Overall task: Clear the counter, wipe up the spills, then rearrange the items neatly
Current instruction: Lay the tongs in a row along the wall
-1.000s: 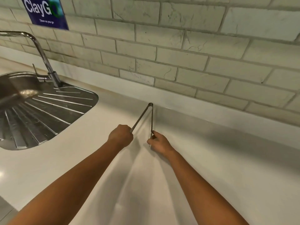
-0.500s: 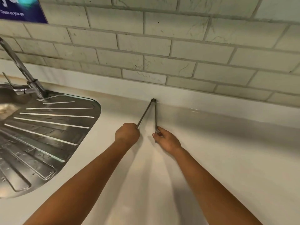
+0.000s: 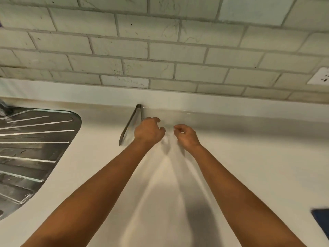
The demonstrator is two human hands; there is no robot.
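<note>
tongs: thin metal, V-shape, hinge end touching the backsplash lip, arms splayed toward cam, flat on counter
L hand: fingers loosely curled, holding nothing, just right of tongs; covers the right arm, contact can't tell
R hand: loose curl, nothing held, near L hand, apart
edges: ribbed steel drainboard far left, curved rim; tile wall behind
room: smooth white counter w/ bare stretch to the right; dark blue obj at right edge

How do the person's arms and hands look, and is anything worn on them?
Both arms are bare as far as the picture shows, with no sleeves in view. The left hand and the right hand wear no gloves. No watch, bracelet or ring can be seen on the wrists or fingers.
</note>
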